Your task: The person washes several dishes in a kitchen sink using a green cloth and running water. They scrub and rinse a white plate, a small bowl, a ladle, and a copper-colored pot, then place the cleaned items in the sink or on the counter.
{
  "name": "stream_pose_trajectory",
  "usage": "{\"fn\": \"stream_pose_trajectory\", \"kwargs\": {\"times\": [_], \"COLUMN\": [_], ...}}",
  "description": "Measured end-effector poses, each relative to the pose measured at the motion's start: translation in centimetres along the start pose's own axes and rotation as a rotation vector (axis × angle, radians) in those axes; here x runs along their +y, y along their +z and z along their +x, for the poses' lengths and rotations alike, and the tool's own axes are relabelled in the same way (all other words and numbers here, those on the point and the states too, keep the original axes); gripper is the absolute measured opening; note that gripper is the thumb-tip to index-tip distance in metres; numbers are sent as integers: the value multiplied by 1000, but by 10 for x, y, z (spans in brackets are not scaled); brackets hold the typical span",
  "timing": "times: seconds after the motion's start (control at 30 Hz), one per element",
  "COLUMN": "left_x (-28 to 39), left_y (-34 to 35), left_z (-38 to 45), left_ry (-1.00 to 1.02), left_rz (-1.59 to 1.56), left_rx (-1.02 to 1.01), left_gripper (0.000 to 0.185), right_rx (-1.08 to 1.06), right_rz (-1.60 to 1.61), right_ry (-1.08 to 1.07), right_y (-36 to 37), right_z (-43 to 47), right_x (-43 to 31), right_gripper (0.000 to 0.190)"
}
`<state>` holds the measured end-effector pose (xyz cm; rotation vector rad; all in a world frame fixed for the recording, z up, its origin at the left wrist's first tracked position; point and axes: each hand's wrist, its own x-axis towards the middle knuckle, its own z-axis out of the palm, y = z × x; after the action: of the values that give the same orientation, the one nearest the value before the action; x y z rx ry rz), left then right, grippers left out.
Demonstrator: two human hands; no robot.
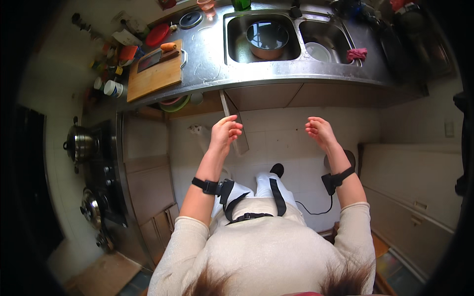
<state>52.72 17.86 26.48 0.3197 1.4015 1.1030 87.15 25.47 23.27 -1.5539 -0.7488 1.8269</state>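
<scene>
My left hand (226,135) is raised in the air, its fingers loosely bent and nothing in them. Just beyond it hangs an opened cabinet door (236,127) under the counter. My right hand (320,131), also empty with fingers loosely curled, is held up over the tiled floor, well apart from the left. Ahead of both hands is a stainless steel double sink (263,66). A pot with a glass lid (267,39) stands in its left basin. In the right basin lies a white bowl or plate (317,52), partly in shade.
A wooden cutting board (155,80) carries a cleaver (150,62) and a carrot (168,46). A pink cloth (356,54) drapes over the sink's edge. Left, a pot (79,144) sits on the gas stove (107,159). A white cat (198,131) is on the floor beside the opened door.
</scene>
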Motion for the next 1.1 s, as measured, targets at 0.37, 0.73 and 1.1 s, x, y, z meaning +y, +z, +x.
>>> {"fn": "stream_pose_trajectory", "kwargs": {"times": [0.37, 0.73, 1.1], "left_x": [-114, -98, -18], "left_y": [-4, -97, -200], "left_z": [91, 117, 130], "left_ry": [-333, -83, 46], "left_rz": [-871, -951, -866], "left_rx": [451, 532, 443], "left_gripper": [86, 72, 61], "right_rx": [-336, -568, -684], "right_rz": [-223, -491, -652], "right_ry": [165, 244, 215], "right_y": [46, 168, 318], "right_z": [40, 66, 106], "right_x": [15, 45, 60], "right_gripper": [17, 13, 11]}}
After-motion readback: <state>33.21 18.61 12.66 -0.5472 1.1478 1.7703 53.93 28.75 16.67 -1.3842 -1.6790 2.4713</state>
